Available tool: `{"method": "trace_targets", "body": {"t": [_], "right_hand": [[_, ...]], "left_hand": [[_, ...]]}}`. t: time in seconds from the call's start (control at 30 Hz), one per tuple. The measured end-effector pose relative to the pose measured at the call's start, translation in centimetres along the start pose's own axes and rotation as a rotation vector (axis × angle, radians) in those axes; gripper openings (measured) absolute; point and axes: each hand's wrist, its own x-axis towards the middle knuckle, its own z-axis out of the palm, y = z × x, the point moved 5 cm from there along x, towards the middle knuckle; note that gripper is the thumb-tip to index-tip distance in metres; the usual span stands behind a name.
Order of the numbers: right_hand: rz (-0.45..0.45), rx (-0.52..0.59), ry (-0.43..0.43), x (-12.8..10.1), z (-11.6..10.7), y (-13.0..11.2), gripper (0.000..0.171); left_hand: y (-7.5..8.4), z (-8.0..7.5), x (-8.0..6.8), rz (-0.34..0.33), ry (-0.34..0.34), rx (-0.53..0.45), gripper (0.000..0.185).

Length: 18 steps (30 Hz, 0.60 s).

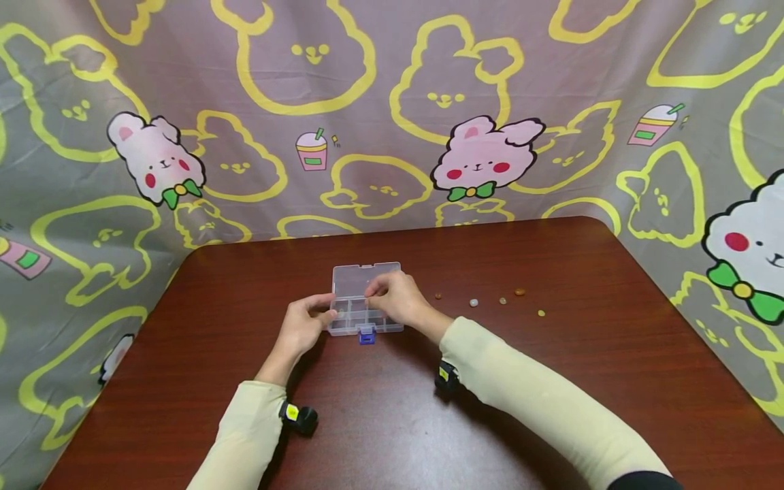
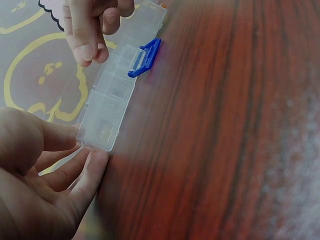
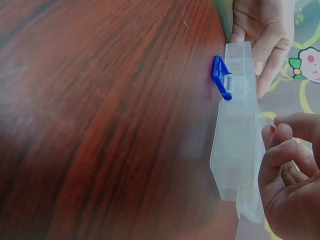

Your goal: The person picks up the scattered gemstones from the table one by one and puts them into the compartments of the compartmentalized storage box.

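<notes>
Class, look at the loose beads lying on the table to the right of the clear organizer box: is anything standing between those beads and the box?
Nothing visible blocks the way. The beads lie on bare table right of the organizer box, whose lid is open. Only the right hand and its forearm, reaching over the compartments, lie on that side; the left hand touches the box's left end.

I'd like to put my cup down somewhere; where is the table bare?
Bare wood lies along the table left of the left hand, and at the near edge between the sleeves. It is crowded around the clear box and the beads to its right.
</notes>
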Motion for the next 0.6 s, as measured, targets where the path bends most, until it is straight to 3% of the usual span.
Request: {"method": "trace_targets", "body": {"t": [0.6], "right_hand": [[0.038, 0.061, 0.003, -2.3, -3.0, 2.0, 0.004]], "left_hand": [[-0.1, -0.1, 0.1, 0.014, -0.004, 0.008, 0.033]]}}
